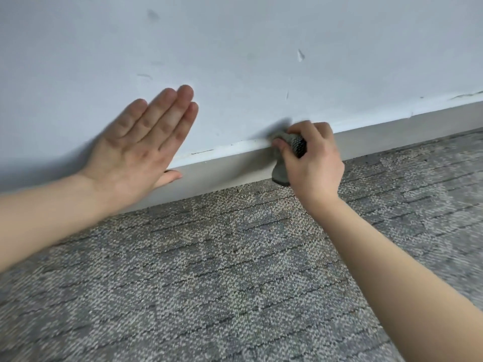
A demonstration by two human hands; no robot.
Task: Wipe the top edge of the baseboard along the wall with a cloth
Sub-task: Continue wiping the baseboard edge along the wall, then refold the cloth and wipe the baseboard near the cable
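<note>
1. View from the head cam, looking down at a wall (261,43) w/ a carpet (209,270) below it. Both forearms are bare & reach in from the bottom corners.
2. Wall: pale blue-grey paint, w/ several small chips & scuff marks (301,55).
3. Baseboard (392,137): a plain grey strip along the wall's foot, slanting up from lower left to upper right. Its top edge (235,147) shows as a thin white line.
4. Carpet: grey-beige looped pile w/ dark broken lines; it meets the baseboard's bottom.
5. Left hand (141,142): flat, palm toward the wall, above the baseboard at left. The four fingers are straight & held side by side, pointing up & right. The thumb points right, in front of the baseboard's face. It holds nothing. It looks pressed to the wall, but contact can't be confirmed.
6. Right hand (311,163): near the middle, at the baseboard. Fingers & thumb are curled round a bunched cloth (296,145).
7. Cloth: grey, w/ a mesh-like weave. The bunched part sits at the top edge, where baseboard meets wall, under the fingertips. A loose tail hangs below the hand, over the baseboard's face, down to about carpet level.
8. The two hands are well apart, w/ a bare stretch of top edge between them.
9. Both hands are slightly blurred.
</note>
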